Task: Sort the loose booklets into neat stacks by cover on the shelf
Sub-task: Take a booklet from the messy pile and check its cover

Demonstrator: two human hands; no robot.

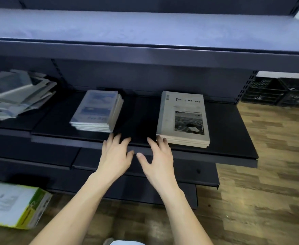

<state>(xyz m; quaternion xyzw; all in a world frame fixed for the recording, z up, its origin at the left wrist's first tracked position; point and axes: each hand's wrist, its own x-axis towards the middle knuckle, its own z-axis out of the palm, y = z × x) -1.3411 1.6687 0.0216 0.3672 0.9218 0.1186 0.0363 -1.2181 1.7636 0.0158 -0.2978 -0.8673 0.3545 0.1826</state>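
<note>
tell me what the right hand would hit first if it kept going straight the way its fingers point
Probably the beige stack of booklets: the right hand points up and into the shelf, and its fingertips are already at that stack's near left corner. Whether they touch it, one view cannot settle.

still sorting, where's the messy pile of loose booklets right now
In the head view the messy pile of loose booklets sits at the far left of the dark shelf, left of the neat blue-cover stack.

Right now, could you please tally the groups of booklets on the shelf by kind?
Neat stack, blue-cover booklets: 1
Neat stack, beige-cover booklets: 1
Loose, untidy pile of booklets: 1
Total: 3 groups, all on the dark shelf.
</note>
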